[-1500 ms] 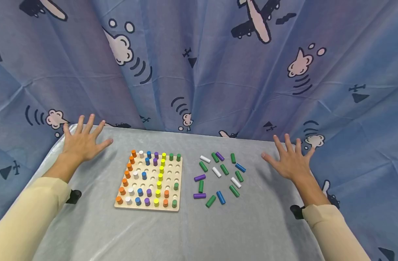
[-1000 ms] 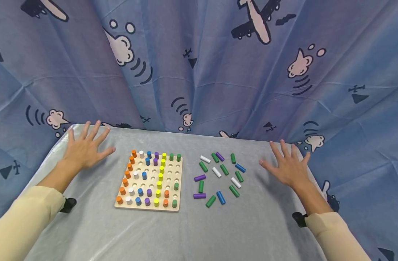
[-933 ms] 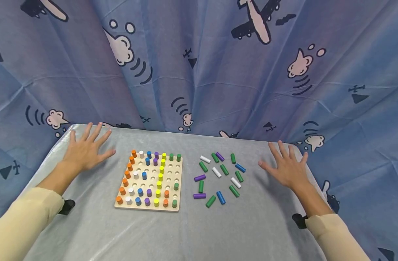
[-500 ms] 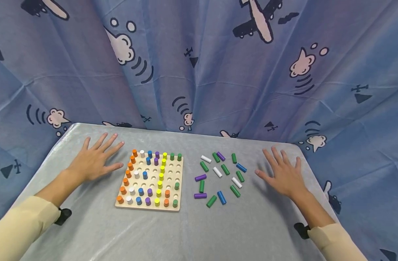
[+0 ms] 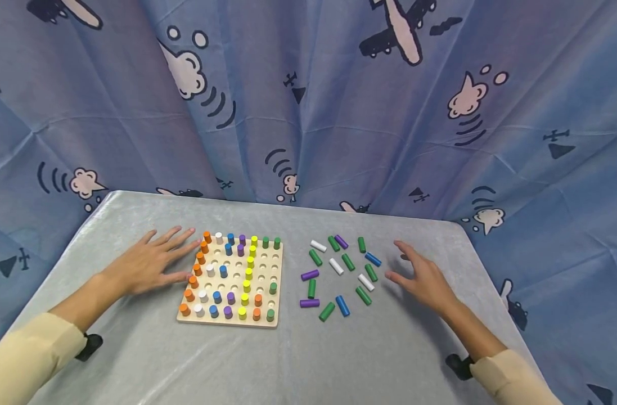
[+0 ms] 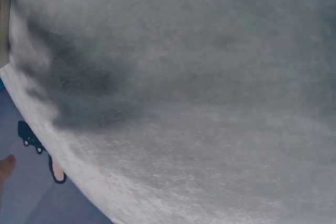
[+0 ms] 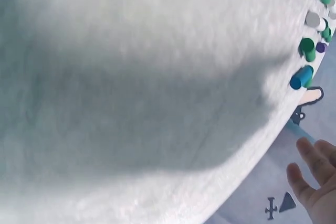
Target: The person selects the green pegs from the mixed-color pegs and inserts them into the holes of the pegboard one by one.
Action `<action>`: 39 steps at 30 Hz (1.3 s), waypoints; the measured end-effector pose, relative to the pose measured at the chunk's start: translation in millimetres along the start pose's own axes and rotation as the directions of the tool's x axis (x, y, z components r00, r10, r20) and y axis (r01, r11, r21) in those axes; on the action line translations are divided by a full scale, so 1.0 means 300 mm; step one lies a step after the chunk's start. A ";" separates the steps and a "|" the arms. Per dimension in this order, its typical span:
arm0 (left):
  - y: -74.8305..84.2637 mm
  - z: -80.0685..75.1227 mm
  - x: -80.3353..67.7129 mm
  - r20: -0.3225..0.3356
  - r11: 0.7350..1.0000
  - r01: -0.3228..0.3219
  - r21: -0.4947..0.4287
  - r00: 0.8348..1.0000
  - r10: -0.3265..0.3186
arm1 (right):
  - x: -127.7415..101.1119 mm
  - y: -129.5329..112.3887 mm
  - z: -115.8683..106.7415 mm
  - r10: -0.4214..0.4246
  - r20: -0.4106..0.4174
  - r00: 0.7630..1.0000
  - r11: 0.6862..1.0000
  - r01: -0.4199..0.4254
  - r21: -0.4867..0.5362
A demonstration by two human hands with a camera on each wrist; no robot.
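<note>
- square pale wooden pegboard (image 5: 230, 284) stands near the middle of the grey cloth-covered table (image 5: 288, 360), left of centre; upright short cylinder pegs in orange, white, blue, purple, yellow and green fill part of its round holes, and other holes are bare.
- loose wooden cylinder pegs (image 5: 341, 274), green, white, purple and blue, lie on their sides in a scatter just right of the board.
- left hand (image 5: 148, 264): fingers straight and spread, palm down, holding nothing; its fingertips reach the board's left edge beside the orange pegs (image 5: 197, 270); whether they touch it cannot be told.
- right hand (image 5: 423, 278): fingers loosely extended, holding nothing, just right of the loose pegs, nearest a green one (image 5: 371, 273).
- cream sleeves (image 5: 25, 360) cover both forearms.
- blue curtain (image 5: 308, 101) printed with aeroplanes and clouds hangs along the far side.
- wrist views show mostly grey cloth; the right one catches a few loose pegs (image 7: 310, 51) and fingertips (image 7: 310, 182).
</note>
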State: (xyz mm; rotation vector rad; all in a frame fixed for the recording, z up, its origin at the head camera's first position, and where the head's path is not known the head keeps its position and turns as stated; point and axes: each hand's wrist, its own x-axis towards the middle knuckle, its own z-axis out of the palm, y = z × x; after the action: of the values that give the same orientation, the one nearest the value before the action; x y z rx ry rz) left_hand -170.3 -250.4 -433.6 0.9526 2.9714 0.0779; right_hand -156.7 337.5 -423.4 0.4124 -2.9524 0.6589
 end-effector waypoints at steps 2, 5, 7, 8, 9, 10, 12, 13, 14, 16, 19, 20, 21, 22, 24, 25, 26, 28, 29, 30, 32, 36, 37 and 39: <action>0.001 0.004 -0.005 0.006 1.000 -0.005 -0.007 1.000 0.005 | 0.003 0.000 0.013 0.002 -0.013 1.000 0.998 -0.001 0.061; 0.001 0.010 -0.014 0.022 0.999 -0.010 -0.030 1.000 0.011 | 0.006 0.003 0.037 0.009 -0.031 0.999 0.988 -0.004 0.157; 0.000 0.015 -0.020 0.028 0.999 -0.017 -0.049 0.999 0.019 | 0.005 0.003 0.054 0.025 -0.038 0.999 0.980 -0.017 0.201; 0.001 0.016 -0.022 0.034 0.998 -0.021 -0.056 0.999 0.022 | 0.003 0.003 0.062 0.034 -0.038 0.999 0.975 -0.025 0.220; 0.001 0.018 -0.024 0.038 0.998 -0.025 -0.063 0.999 0.028 | 0.002 0.004 0.070 0.039 -0.041 0.998 0.971 -0.028 0.237; 0.002 0.021 -0.026 0.040 0.997 -0.030 -0.070 0.999 0.033 | 0.000 0.004 0.078 0.039 -0.043 0.998 0.969 -0.027 0.247; 0.002 0.025 -0.026 0.041 0.996 -0.037 -0.080 0.998 0.040 | -0.004 0.003 0.090 0.038 -0.046 0.998 0.962 -0.025 0.270; 0.002 0.028 -0.026 0.040 0.996 -0.040 -0.082 0.998 0.044 | -0.005 0.002 0.095 0.038 -0.045 0.998 0.960 -0.024 0.278; 0.003 0.029 -0.026 0.037 0.995 -0.043 -0.087 0.998 0.047 | -0.006 0.000 0.098 0.037 -0.042 0.998 0.958 -0.024 0.287; 0.004 0.033 -0.024 0.034 0.994 -0.043 -0.096 0.998 0.046 | -0.008 -0.004 0.104 0.041 -0.034 0.999 0.955 -0.029 0.296; 0.005 0.038 -0.021 0.039 0.994 -0.041 -0.105 0.998 0.045 | -0.007 -0.011 0.110 0.057 -0.009 0.998 0.951 -0.051 0.304; 0.005 0.039 -0.021 0.043 0.994 -0.037 -0.107 0.998 0.042 | -0.006 -0.012 0.112 0.061 -0.003 0.998 0.951 -0.057 0.305; 0.005 0.042 -0.019 0.046 0.994 -0.034 -0.107 0.998 0.039 | -0.005 -0.013 0.114 0.065 0.001 0.998 0.952 -0.063 0.301; 0.006 0.043 -0.019 0.044 0.994 -0.037 -0.106 0.998 0.042 | -0.005 -0.013 0.116 0.070 0.003 0.998 0.951 -0.068 0.300; 0.005 0.048 -0.018 0.041 0.993 -0.038 -0.108 0.998 0.043 | -0.005 -0.013 0.122 0.079 0.003 0.997 0.954 -0.077 0.290; 0.006 0.047 -0.019 0.038 0.993 -0.040 -0.110 0.998 0.044 | -0.005 -0.014 0.125 0.085 -0.001 0.996 0.956 -0.081 0.283; 0.007 0.047 -0.019 0.034 0.993 -0.043 -0.108 0.998 0.047 | -0.006 -0.013 0.127 0.087 -0.005 0.996 0.958 -0.083 0.275; 0.007 0.047 -0.020 0.025 0.993 -0.054 -0.108 0.998 0.057 | -0.007 -0.014 0.132 0.092 -0.011 0.996 0.960 -0.085 0.265; 0.007 0.047 -0.020 0.024 0.992 -0.057 -0.109 0.998 0.060 | -0.008 -0.013 0.135 0.092 -0.014 0.996 0.962 -0.086 0.258; 0.007 0.046 -0.020 0.022 0.992 -0.065 -0.106 0.997 0.068 | -0.008 -0.013 0.136 0.092 -0.015 0.996 0.964 -0.085 0.252; 0.006 0.045 -0.019 0.024 0.992 -0.073 -0.103 0.997 0.076 | -0.009 -0.012 0.138 0.089 -0.017 0.996 0.967 -0.082 0.243; 0.003 0.046 -0.016 0.025 0.992 -0.083 -0.098 0.996 0.086 | -0.008 -0.011 0.142 0.089 -0.019 0.996 0.971 -0.082 0.227; 0.003 0.045 -0.016 0.022 0.992 -0.083 -0.099 0.996 0.086 | -0.008 -0.010 0.142 0.090 -0.018 0.996 0.971 -0.084 0.224; 0.002 0.044 -0.014 0.021 0.992 -0.085 -0.094 0.996 0.087 | -0.007 -0.010 0.144 0.093 -0.018 0.995 0.972 -0.087 0.218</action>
State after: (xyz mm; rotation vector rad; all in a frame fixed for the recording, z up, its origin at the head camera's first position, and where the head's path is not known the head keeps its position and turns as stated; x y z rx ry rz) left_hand -166.1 -251.7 -446.9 1.0613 2.8748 0.2030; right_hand -155.2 316.9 -461.6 0.2832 -2.8960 0.9953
